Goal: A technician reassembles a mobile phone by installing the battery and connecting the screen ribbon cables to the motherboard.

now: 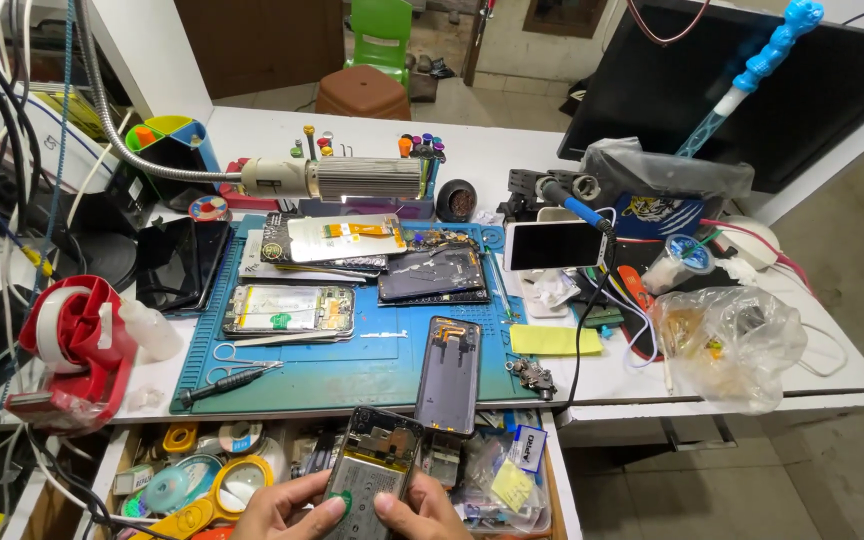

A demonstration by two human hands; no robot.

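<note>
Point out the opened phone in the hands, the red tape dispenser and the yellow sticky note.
opened phone (372,470), head view, exposed battery.
red tape dispenser (77,345), head view, red body.
yellow sticky note (555,340), head view, middle.

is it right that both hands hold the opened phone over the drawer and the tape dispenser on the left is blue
Not quite. The head view shows the tape dispenser is red, not blue. The rest stands: left hand and right hand hold the opened phone over the drawer.
</note>
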